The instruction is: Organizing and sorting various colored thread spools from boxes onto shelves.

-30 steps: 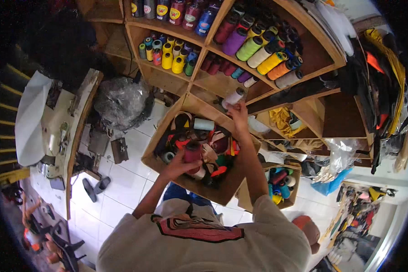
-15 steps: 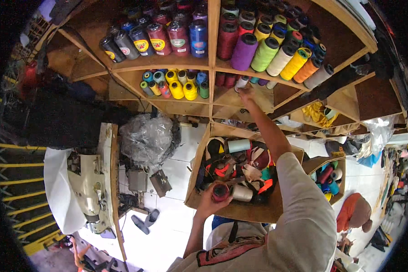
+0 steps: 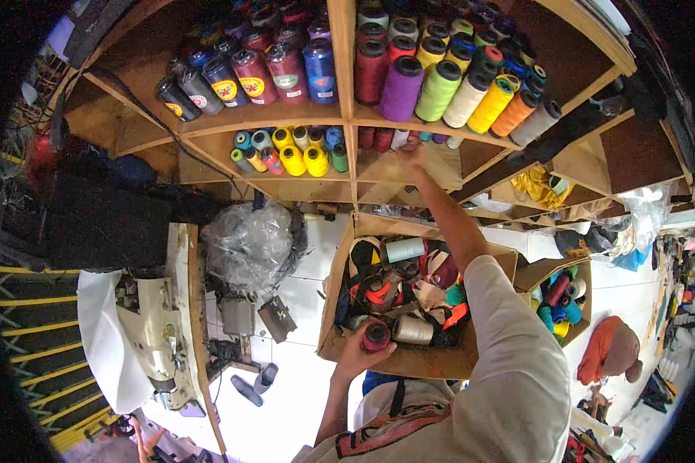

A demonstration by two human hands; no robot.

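Observation:
My left hand (image 3: 354, 356) is closed around a dark red thread spool (image 3: 376, 337), held over the near edge of a cardboard box (image 3: 409, 361). A beige thread spool (image 3: 412, 331) lies in the box just right of it. My right arm stretches up over the box into a lower shelf compartment. There my right hand (image 3: 412, 157) has its fingers around the lower part of a pale grey thread spool (image 3: 400, 139), partly hiding it. Dark red spools (image 3: 382, 140) stand left of that spool, and a few small ones stand to its right.
Large thread cones, among them a purple one (image 3: 401, 89), fill the upper shelf (image 3: 278, 112). Yellow spools (image 3: 292, 160) stand in the compartment to the left. A second box (image 3: 527, 272) of spools sits at the right. A sewing machine (image 3: 150, 324) and clear plastic bag (image 3: 247, 239) are at left.
My right hand has shifted slightly left with the pale grey spool, which now stands more upright beside the dark red ones. My left hand still holds its spool. The view has shifted slightly.

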